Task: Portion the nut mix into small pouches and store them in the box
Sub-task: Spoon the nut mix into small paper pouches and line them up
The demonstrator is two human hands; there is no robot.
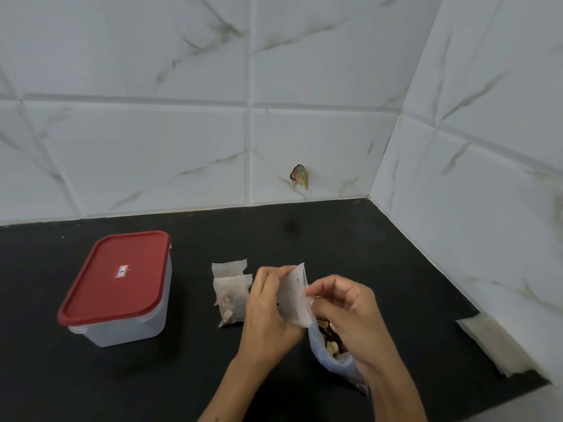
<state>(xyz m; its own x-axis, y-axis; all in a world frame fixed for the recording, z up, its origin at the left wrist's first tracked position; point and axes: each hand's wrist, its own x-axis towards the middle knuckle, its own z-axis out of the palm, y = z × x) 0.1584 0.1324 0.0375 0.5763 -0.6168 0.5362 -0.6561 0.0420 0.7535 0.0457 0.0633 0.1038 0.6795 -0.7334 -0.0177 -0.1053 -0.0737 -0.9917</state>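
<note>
Pouch (294, 295) held above the nut-mix bag (335, 357): thin, limp, light, likely slippery. Left hand (268, 309) pinches its side, right hand (347, 312) its mouth edge. Best hold: top rim. Box (117, 287) lidded, well apart.

On the black desk (335, 239), the left hand (268, 306) and right hand (344, 312) pinch a small pouch (294, 296) above the open nut-mix bag (332, 345). Left of the pouch lie 2 filled pouches (231, 295); farther left stands the red-lidded box (118, 287).
</note>
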